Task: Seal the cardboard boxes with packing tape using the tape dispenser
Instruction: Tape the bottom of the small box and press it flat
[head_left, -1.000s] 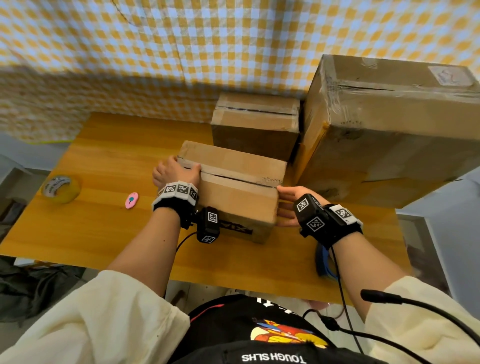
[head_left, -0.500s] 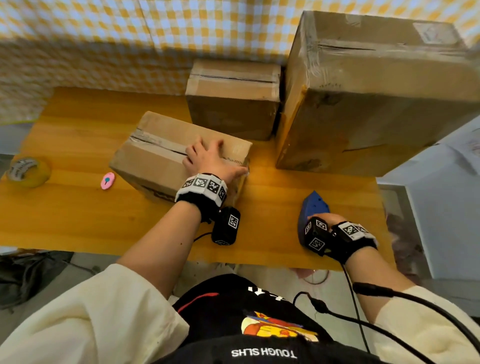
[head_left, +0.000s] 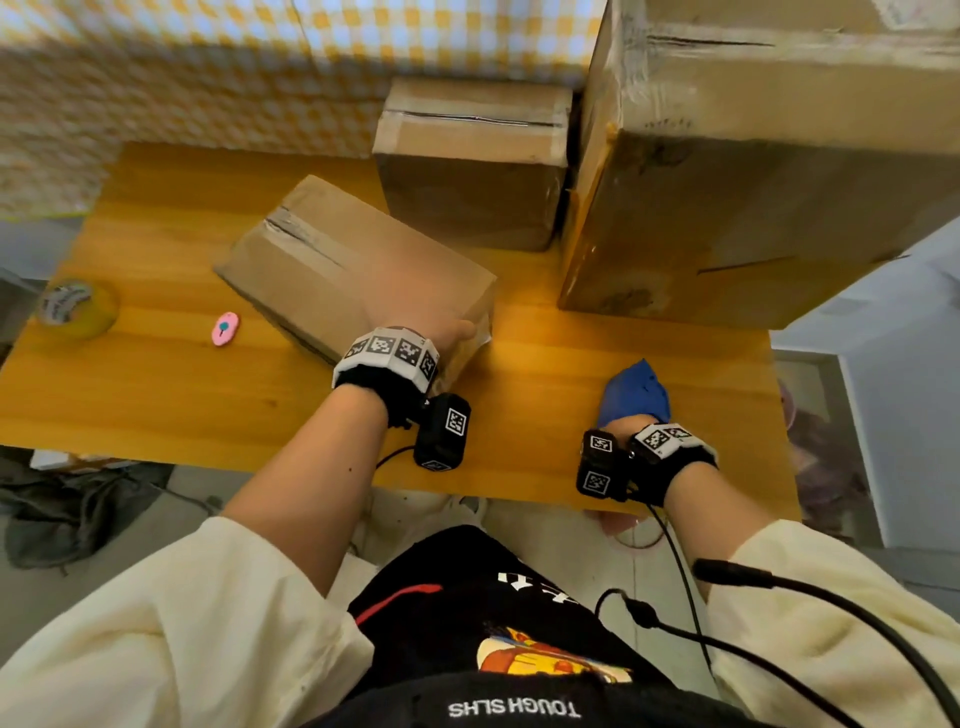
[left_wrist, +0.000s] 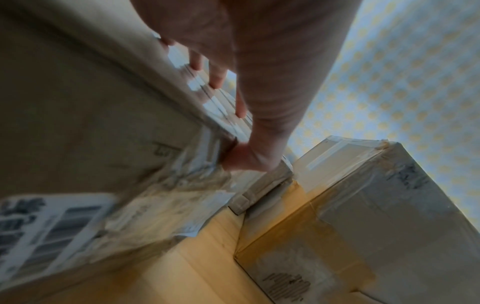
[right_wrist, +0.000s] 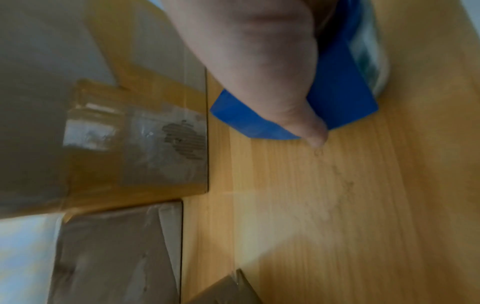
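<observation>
A small cardboard box (head_left: 332, 260) lies turned at a slant mid-table, its top seam (head_left: 306, 239) running diagonally. My left hand (head_left: 415, 317) lies flat on its near right corner. In the left wrist view its fingers (left_wrist: 218, 78) are straight on the box (left_wrist: 78, 113) top and the thumb (left_wrist: 244, 158) presses the corner edge. My right hand (head_left: 631, 423) grips the blue tape dispenser (head_left: 636, 392) near the table's front right edge. In the right wrist view the thumb (right_wrist: 309, 125) lies across the dispenser (right_wrist: 342, 98).
A medium box (head_left: 470, 171) stands behind the small one, and a large box (head_left: 753, 182) fills the back right. A yellow tape roll (head_left: 72, 309) and a small pink object (head_left: 225, 328) lie at the left on the wooden table (head_left: 156, 395).
My right hand left the small box's end and took hold of the blue dispenser. The left hand moved onto the box top and swung the box round to a slant.
</observation>
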